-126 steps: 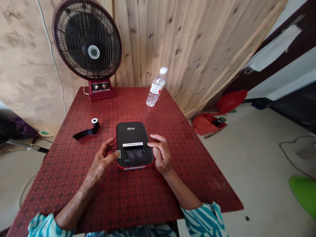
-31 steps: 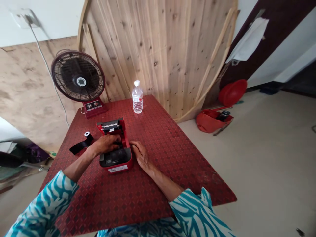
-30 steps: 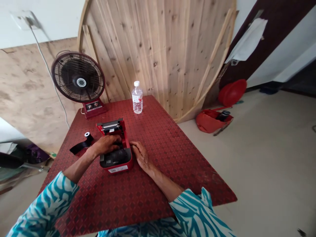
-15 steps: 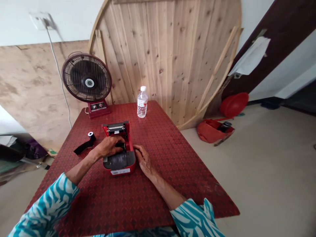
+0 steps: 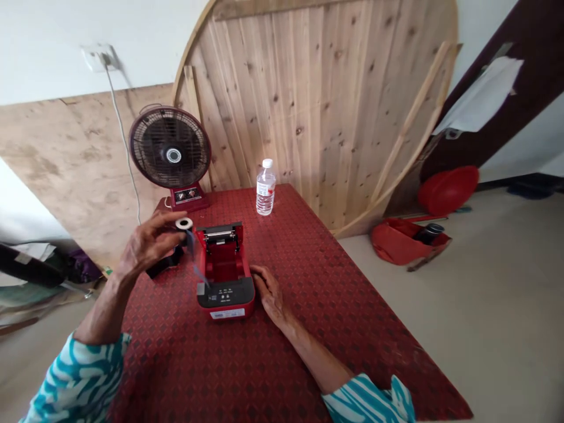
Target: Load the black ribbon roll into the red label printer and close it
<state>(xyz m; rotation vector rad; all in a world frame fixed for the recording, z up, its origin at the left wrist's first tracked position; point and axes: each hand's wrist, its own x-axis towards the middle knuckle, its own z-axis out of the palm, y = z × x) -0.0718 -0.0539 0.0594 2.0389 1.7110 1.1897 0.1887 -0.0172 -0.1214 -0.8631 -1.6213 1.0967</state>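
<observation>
Out of the small red-and-black printer [image 5: 225,294] had come our left hand [image 5: 152,244], which had been reaching into its bay half a second earlier; thumb and fingers, drawn nearly together, now pinched a small dark roll with a white core [image 5: 184,224] just beside the raised lid [image 5: 219,235]; a thin, translucent strip [image 5: 198,271] trailed from it toward the printer's front left corner, though blur left us unsure whether it touched there. We had our right hand [image 5: 271,294] loosely curled, its fingers against the printer's right side; the printer sat flat on the red patterned table [image 5: 330,305], its red interior showing. Partly hidden behind our left hand lay a length of black ribbon [image 5: 165,264]; farther back stood a clear plastic bottle with a white cap [image 5: 265,188] and a round maroon fan [image 5: 171,150].
</observation>
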